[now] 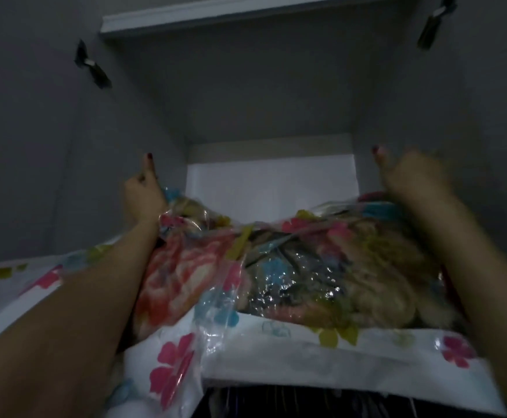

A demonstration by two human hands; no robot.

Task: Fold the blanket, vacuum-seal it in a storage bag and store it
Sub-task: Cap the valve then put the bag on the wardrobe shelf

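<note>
The clear storage bag, printed with pink, blue and yellow flowers, lies across the front of a high white wardrobe shelf. Inside it shows the folded blanket, beige and orange, pressed flat under crinkled plastic. My left hand holds the bag's far left corner, thumb sticking up. My right hand grips the far right corner, thumb up too and blurred by motion. Both forearms reach up along the bag's sides. The fingers of both hands are hidden behind the bag.
The compartment is deep, with grey side walls and a white top board. Door hinges sit on the left wall, and another hinge on the right. Dark hanging clothes show below the shelf edge.
</note>
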